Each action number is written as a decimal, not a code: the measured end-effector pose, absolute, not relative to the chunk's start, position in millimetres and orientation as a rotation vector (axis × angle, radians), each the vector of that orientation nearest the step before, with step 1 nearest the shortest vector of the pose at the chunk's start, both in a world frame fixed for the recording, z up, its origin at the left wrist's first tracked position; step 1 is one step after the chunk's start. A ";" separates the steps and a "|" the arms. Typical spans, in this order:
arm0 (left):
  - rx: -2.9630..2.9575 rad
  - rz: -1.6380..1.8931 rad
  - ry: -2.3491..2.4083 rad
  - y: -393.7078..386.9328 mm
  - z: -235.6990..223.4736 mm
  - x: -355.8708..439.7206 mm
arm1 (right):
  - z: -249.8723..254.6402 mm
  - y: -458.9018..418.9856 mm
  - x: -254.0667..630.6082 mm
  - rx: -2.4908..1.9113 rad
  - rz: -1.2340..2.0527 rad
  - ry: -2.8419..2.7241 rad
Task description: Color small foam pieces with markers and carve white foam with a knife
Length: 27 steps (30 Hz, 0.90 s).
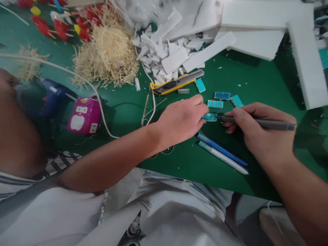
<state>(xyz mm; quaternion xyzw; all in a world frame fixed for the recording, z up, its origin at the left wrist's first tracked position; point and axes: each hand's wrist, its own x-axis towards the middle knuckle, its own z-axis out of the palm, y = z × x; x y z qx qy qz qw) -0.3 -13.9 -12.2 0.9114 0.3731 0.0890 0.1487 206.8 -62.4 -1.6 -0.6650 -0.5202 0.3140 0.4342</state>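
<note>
The small turquoise piece [210,117] lies between the two hands: just off the fingertips of the right hand [268,135], and directly at those of the left hand [179,118]. Its long axis runs roughly sideways, from one hand toward the other. The left hand is closed on its near end; the right hand grips a dark grey pen [271,123], which lies nearly in line with the piece, tip toward the left hand and butt end past the right thumb. The tip is at the piece's free end, so the right hand is the nearer one to that end.

Just beyond the piece from the hands are a striped turquoise piece [215,104] and a dark blue piece [222,95]. A blue pen [222,149] and a white pen [222,160] lie slantwise on the tabletop [189,164], nearer the body than the left fingertips.

The left fingers hide the piece's held end, so whether they pinch it or press it down cannot be told. Whether the pen tip touches it is also unclear. Metal handle loops [171,151] show only partly beside the left forearm, which covers the rest.
</note>
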 end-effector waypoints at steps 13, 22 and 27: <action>2.617 0.237 1.080 -14.5 -11.3 0.9 | -1.0 -60.2 203.7 -1.626 0.764 -1.288; 2.610 0.240 1.071 -14.5 -11.5 0.9 | -7.8 -60.7 207.3 -1.621 0.779 -1.347; 2.613 0.263 1.063 -14.2 -13.0 1.2 | -7.8 -60.7 210.0 -1.631 0.764 -1.405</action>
